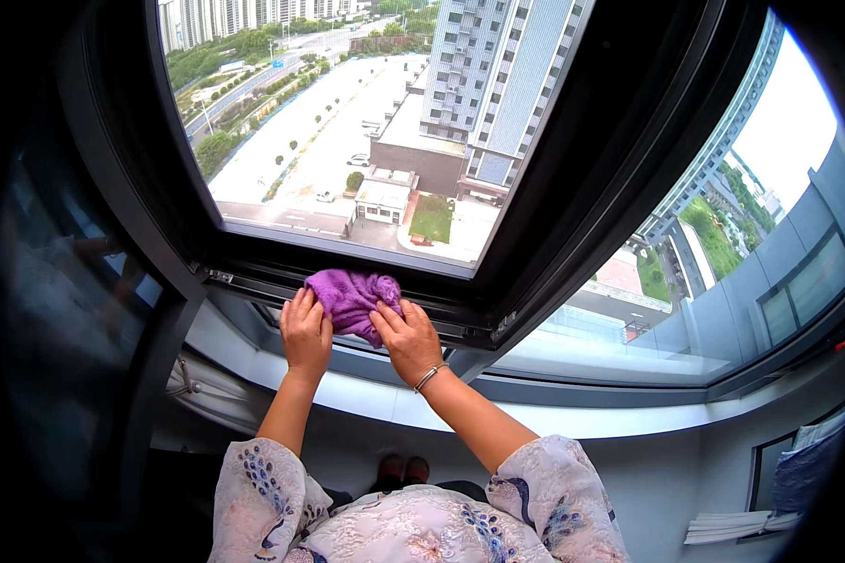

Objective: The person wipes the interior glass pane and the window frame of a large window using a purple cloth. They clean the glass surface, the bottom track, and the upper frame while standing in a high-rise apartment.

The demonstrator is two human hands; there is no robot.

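In the middle of the frame, a purple cloth lies bunched on the dark bottom edge of the open window frame. The left hand presses its left side with fingers close together. The right hand, with a bracelet on its wrist, pinches the cloth's right side.

Loose pale sleeves carried blue peacock-feather prints. A thin silver bracelet circled the right wrist. Forearms were bare
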